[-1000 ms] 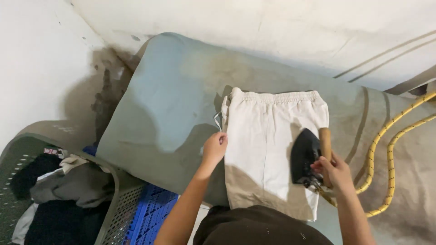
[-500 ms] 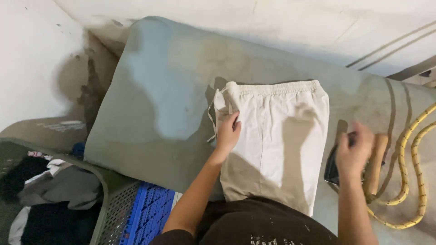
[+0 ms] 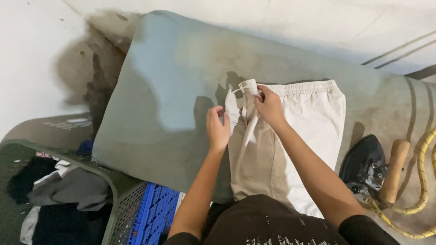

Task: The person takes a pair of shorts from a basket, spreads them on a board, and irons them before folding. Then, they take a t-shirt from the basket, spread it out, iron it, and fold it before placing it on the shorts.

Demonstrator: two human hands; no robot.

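Cream-coloured shorts (image 3: 290,136) lie flat on a grey-green padded ironing board (image 3: 181,86), elastic waistband toward the board's far edge, legs reaching over the near edge toward the person. Left hand (image 3: 218,127): fingers pinched closed on a fold of the fabric at the shorts' left side, just below the waistband corner. Right hand (image 3: 269,106): fingers curled and gripping the waistband corner, which is lifted slightly off the board; a white drawstring (image 3: 251,131) hangs down between the two hands. Both forearms extend from the near edge of the board, the right one crossing over the shorts.

Black iron (image 3: 365,161) with a wooden handle (image 3: 394,170) rests on the board near its right end, apart from the shorts and untouched by either hand. Yellow braided cord (image 3: 422,181) loops beside the iron at the right edge. Grey mesh laundry basket (image 3: 113,199) stands off the board's left near corner, holding dark and grey clothes (image 3: 68,193); a blue plastic crate (image 3: 152,213) sits just beside it, under the board's near edge.
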